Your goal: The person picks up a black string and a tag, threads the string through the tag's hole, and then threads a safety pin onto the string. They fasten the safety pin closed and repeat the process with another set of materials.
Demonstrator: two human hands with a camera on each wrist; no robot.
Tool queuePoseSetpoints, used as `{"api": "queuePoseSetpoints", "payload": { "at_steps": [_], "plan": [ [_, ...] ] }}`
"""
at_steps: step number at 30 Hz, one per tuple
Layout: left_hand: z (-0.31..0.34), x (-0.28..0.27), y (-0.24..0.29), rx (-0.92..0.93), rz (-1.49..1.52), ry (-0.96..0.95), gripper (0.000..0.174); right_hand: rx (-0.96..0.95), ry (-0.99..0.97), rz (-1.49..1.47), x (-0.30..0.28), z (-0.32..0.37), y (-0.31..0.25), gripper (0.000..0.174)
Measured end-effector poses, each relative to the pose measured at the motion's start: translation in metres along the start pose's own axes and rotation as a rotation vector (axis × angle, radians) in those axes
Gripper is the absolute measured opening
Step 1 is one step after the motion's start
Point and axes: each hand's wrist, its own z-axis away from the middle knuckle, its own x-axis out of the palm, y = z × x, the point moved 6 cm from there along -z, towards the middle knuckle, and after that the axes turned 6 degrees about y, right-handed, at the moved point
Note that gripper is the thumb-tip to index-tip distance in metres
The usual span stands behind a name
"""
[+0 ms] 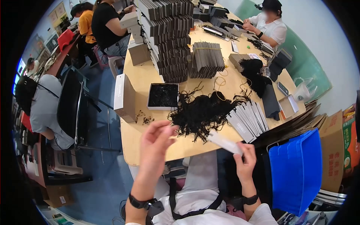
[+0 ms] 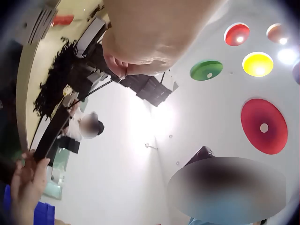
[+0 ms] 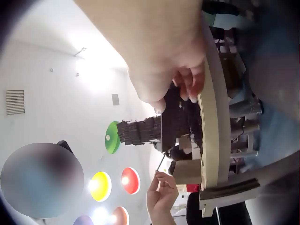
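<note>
My right hand [image 1: 246, 159] grips one end of a slim white-faced box [image 1: 225, 143] held above the front of the table. Its other side shows dark in the left wrist view, where the same box [image 2: 52, 133] stands on end in the fingers. A thin black cord [image 2: 97, 87] runs taut from the box's far end to my left hand [image 1: 155, 144], whose thumb and fingertips pinch it. The cord [image 3: 161, 161] also shows in the right wrist view. Behind both hands lies a tangled heap of black cords [image 1: 202, 112]. Several similar white-faced boxes [image 1: 247, 122] lie in a row at its right.
Tall stacks of grey boxes [image 1: 165, 41] rise at the back. An open tray [image 1: 163, 108] of small black pieces and an upright white box [image 1: 124, 98] stand at the left. A blue bin [image 1: 294, 172] is at the right. Another person [image 1: 268, 26] sits across the table.
</note>
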Motion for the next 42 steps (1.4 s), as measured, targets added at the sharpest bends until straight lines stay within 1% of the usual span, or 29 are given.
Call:
{"api": "queuePoseSetpoints", "payload": {
  "at_steps": [2,3,4,6,7,8,10,11,12,13,14,16,17,21,23,26,29,32,36,38,39,41,42],
  "plan": [
    [-0.004,0.027,-0.002,0.002,-0.012,-0.090,0.026,-0.042,0.229,0.232,-0.009,-0.007,0.009,0.036],
    [-0.007,0.030,-0.004,0.011,-0.003,-0.103,0.027,-0.066,0.263,0.365,-0.010,-0.009,0.020,0.039],
    [-0.008,0.026,-0.004,0.017,-0.003,-0.101,0.027,-0.076,0.255,0.506,-0.008,-0.014,0.029,0.039],
    [-0.008,0.010,0.000,0.184,-0.195,-0.045,0.025,-0.179,0.261,0.770,-0.004,-0.021,0.025,0.038],
    [-0.009,-0.003,0.002,0.273,-0.275,-0.006,0.022,-0.182,0.260,0.764,-0.001,-0.024,0.021,0.038],
    [-0.010,-0.018,-0.001,0.276,-0.277,-0.001,0.022,-0.191,0.285,0.779,0.002,-0.025,0.015,0.035],
    [-0.009,-0.052,0.002,0.392,-0.449,0.158,0.019,-0.198,0.309,0.796,0.005,-0.028,0.010,0.032],
    [-0.008,-0.063,0.001,0.392,-0.450,0.158,0.019,-0.219,0.221,0.701,0.011,-0.030,0.010,0.029],
    [-0.006,-0.074,0.001,0.404,-0.502,0.213,0.017,-0.240,0.134,0.604,0.018,-0.034,0.009,0.026],
    [-0.003,-0.083,0.001,0.415,-0.554,0.268,0.015,-0.261,0.114,0.581,0.026,-0.040,0.001,0.021],
    [0.000,-0.088,0.000,0.414,-0.556,0.269,0.015,-0.260,0.113,0.581,0.032,-0.044,-0.001,0.021],
    [0.004,-0.099,-0.006,0.342,-0.566,0.299,0.013,-0.135,0.012,0.613,0.046,-0.053,0.005,0.023],
    [0.006,-0.103,-0.009,0.342,-0.556,0.288,0.013,-0.202,0.044,0.650,0.046,-0.057,-0.003,0.022],
    [0.010,-0.105,-0.015,0.379,-0.526,0.282,0.014,-0.210,0.047,0.638,0.049,-0.061,0.010,0.020],
    [0.010,-0.105,-0.015,0.432,-0.567,0.275,0.013,-0.269,0.088,0.605,0.047,-0.064,0.009,0.019],
    [0.011,-0.106,-0.016,0.452,-0.594,0.295,0.012,-0.315,0.027,0.561,0.049,-0.066,0.009,0.018],
    [0.012,-0.109,-0.016,0.461,-0.647,0.293,0.012,-0.288,0.019,0.533,0.050,-0.065,0.021,0.015],
    [0.013,-0.108,-0.015,0.488,-0.644,0.315,0.011,-0.312,-0.036,0.580,0.052,-0.065,0.015,0.018],
    [0.013,-0.107,-0.017,0.509,-0.654,0.324,0.010,-0.265,-0.011,0.561,0.054,-0.071,0.008,0.015],
    [0.014,-0.105,-0.015,0.545,-0.671,0.321,0.010,-0.194,-0.059,0.584,0.057,-0.074,0.019,0.012],
    [0.014,-0.104,-0.016,0.544,-0.672,0.322,0.010,-0.193,-0.061,0.584,0.057,-0.075,0.017,0.012],
    [0.015,-0.103,-0.014,0.586,-0.673,0.350,0.009,-0.214,-0.163,0.632,0.064,-0.076,0.010,0.011],
    [0.015,-0.105,-0.013,0.589,-0.676,0.360,0.009,-0.219,-0.166,0.623,0.066,-0.074,0.006,0.011]
  ]
}}
